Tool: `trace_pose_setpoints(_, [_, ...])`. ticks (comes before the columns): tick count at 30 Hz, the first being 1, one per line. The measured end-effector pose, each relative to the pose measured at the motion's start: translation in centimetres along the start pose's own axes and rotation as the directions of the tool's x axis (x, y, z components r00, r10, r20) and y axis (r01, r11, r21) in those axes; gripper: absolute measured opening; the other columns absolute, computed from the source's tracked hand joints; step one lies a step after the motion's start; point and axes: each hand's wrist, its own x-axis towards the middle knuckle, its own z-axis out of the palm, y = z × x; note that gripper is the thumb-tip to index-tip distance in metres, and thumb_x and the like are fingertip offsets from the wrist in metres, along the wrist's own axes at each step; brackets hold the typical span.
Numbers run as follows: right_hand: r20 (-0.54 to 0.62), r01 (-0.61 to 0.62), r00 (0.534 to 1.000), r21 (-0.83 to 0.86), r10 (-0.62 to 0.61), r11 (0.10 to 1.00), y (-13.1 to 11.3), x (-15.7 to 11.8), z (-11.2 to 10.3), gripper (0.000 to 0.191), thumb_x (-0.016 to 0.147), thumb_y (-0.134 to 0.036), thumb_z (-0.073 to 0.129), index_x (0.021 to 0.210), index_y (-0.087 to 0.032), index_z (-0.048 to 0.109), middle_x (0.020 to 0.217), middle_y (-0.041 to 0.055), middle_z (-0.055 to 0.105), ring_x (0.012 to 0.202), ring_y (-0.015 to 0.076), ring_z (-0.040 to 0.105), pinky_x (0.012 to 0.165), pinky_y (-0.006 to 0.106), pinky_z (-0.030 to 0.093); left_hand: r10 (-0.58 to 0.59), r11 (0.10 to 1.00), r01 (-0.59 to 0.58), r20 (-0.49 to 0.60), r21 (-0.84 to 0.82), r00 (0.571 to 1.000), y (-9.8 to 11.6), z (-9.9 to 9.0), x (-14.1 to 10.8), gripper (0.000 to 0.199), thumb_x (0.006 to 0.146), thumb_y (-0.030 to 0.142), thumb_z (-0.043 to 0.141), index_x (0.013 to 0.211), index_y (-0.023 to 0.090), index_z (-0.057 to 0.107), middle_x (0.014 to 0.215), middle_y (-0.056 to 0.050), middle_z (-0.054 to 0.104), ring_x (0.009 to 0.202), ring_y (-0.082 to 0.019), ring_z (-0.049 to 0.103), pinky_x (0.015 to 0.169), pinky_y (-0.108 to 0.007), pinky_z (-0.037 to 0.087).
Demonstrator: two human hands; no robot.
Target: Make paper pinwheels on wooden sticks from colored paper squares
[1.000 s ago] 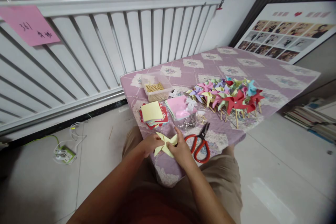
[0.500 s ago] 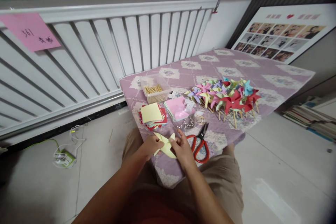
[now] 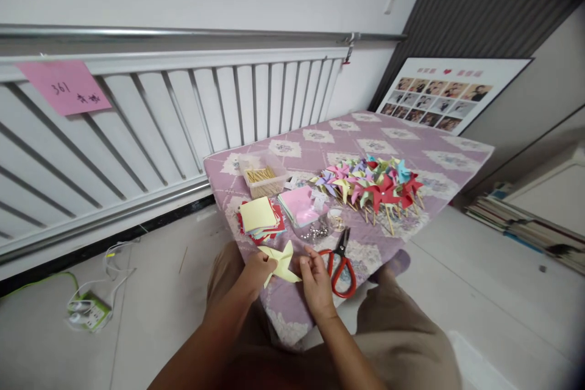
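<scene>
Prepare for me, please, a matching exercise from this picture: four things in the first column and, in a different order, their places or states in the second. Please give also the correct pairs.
Things:
1. scissors
2. power strip
3. loose pinwheel
4. clear box

Places or states:
A. pinched in the left hand
B. holding thin sticks
C. red-handled, beside the right hand
D. on the floor, with cords plugged in

Right pairs: 1-C, 2-D, 3-A, 4-B
</scene>
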Motion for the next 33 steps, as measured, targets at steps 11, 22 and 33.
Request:
trace_pose_setpoints(11, [-0.037, 0.056, 0.998, 0.104, -0.053, 0.993, 0.9, -0.3, -0.1, 0.037, 0.084, -0.047, 0.057, 0.104, -0.018, 0.066, 0.084, 0.0067, 0.070, 0.081, 0.0217, 0.064, 0.071, 0.030, 0.053, 0.019, 1.000, -0.019, -0.038, 0.010, 0.999, 0.3, 0.4, -0.7, 0.011, 0.067, 0.024, 0.062, 0.072, 0.014, 0.060, 0.069, -0.004, 0.063, 0.064, -0.017, 0.060, 0.058, -0.028, 0.051])
trace_pose_setpoints(22, [0.085, 0.058, 0.994, 0.131, -0.069, 0.990, 0.1, -0.6, -0.2, 0.032, 0.086, -0.046, 0.053, 0.093, -0.017, 0.066, 0.078, 0.0051, 0.067, 0.071, 0.0188, 0.062, 0.064, 0.027, 0.050, 0.092, 0.996, -0.091, -0.052, 0.025, 0.994, -0.9, 0.7, -0.2, 0.019, 0.062, 0.034, 0.059, 0.063, 0.015, 0.057, 0.056, 0.000, 0.056, 0.050, -0.014, 0.051, 0.050, -0.026, 0.042])
trace_pose_setpoints(33, [0.132, 0.142, 0.985, -0.216, -0.115, 0.966, -5.1, 5.5, -5.4, 0.021, 0.086, -0.034, 0.047, 0.082, -0.018, 0.061, 0.071, 0.0006, 0.062, 0.066, 0.0157, 0.056, 0.061, 0.025, 0.043, 0.082, 0.996, -0.077, -0.085, 0.052, 0.993, -1.3, 0.5, 0.4, 0.020, 0.060, 0.035, 0.065, 0.056, 0.018, 0.054, 0.051, 0.002, 0.054, 0.048, -0.014, 0.052, 0.048, -0.025, 0.040])
